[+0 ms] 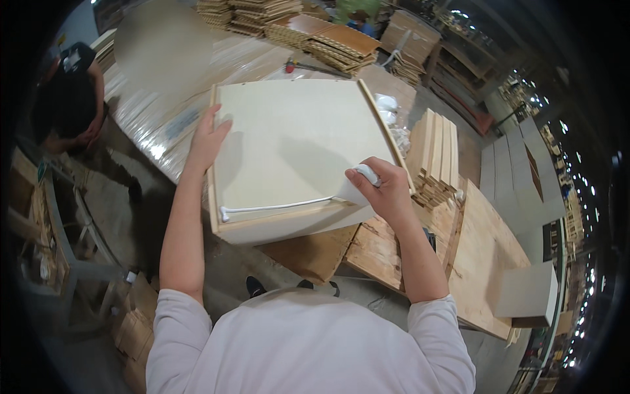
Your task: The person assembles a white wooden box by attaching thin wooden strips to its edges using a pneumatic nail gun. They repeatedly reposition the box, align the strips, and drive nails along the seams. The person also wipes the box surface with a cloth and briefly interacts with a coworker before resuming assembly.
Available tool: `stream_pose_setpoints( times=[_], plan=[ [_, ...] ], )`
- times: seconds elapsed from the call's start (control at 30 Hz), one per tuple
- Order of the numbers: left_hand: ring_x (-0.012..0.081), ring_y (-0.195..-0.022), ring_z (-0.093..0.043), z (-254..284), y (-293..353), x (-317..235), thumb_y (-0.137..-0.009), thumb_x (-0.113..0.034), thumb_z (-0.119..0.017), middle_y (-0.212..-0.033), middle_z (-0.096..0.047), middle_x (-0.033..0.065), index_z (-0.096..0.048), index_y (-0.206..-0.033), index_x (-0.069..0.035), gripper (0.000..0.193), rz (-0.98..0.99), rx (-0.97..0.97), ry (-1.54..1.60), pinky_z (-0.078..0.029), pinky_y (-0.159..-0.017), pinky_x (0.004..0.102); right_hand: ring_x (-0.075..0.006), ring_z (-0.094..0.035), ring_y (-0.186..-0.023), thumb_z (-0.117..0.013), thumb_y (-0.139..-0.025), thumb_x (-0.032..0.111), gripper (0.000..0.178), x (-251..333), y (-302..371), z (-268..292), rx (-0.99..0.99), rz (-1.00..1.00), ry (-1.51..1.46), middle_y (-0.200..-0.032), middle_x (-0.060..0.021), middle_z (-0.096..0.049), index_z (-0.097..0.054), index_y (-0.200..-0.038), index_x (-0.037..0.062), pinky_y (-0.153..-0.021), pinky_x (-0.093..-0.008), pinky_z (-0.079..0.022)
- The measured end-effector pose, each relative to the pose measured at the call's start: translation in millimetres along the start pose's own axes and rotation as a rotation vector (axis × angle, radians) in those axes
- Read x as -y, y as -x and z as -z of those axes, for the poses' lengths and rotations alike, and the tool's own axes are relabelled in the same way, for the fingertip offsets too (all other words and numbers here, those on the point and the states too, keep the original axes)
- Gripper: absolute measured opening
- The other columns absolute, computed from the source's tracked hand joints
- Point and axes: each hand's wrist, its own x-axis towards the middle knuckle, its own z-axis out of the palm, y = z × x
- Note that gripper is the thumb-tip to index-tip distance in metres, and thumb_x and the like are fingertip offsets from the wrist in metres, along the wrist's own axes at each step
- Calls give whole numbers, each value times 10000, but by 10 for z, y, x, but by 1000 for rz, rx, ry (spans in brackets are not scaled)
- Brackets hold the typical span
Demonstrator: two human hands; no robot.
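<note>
A shallow wooden box (295,131), like a drawer, lies with its pale panel facing up and raised wood strips along its edges. My left hand (206,143) grips its left edge, thumb over the inner side of the strip. In my right hand (388,190) is a white glue bottle (369,174), tilted over the near right part of the panel. A bead of white glue (282,205) runs along the near edge, from a thicker blob at the left corner to the bottle's tip. The fingers under the bottle are partly hidden.
Stacked wood strips (433,154) stand right of the box. A plywood board (485,249) bears a white block (527,294). Film-wrapped boards (147,121) lie far left, and a red-headed tool (290,65) lies beyond the box. Another person (69,98) stands at left.
</note>
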Motion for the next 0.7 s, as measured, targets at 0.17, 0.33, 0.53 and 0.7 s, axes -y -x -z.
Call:
stream_pose_setpoints(
  times=[0.17, 0.33, 0.53, 0.7],
  plan=[
    [192, -1205, -468, 38, 13, -62, -902, -172, -608, -1332, -488, 151, -435, -1365, -14, 518, 30, 2, -24, -383, -998, 299, -263, -563, -563, -732, -832, 262, 296, -347, 83, 375, -96, -89, 119, -640, -140, -583, -595, -747, 13, -538, -343, -440],
    [197, -1213, -459, 59, 11, -50, -909, -185, -602, -1349, -467, 143, -436, -1361, -13, 511, 130, 62, 77, -374, -1007, 295, -293, -592, -577, -717, -838, 301, 304, -600, 169, 681, -154, -182, 257, -649, -156, -602, -620, -776, 20, -557, -362, -459],
    [207, -1223, -457, 46, -3, 18, -909, -194, -601, -1345, -476, 148, -448, -1344, 2, 501, 69, 32, 44, -365, -1018, 304, -303, -610, -624, -708, -836, 325, 307, -699, 218, 921, -163, -205, 305, -689, -146, -624, -625, -793, 33, -577, -375, -462],
    [216, -1240, -448, 71, -31, 48, -905, -204, -603, -1348, -477, 156, -457, -1336, 5, 501, 78, 39, 46, -346, -1036, 313, -313, -593, -633, -684, -844, 352, 329, -712, 131, 903, -121, -84, 493, -663, -126, -593, -602, -768, 43, -580, -397, -458]
  ],
)
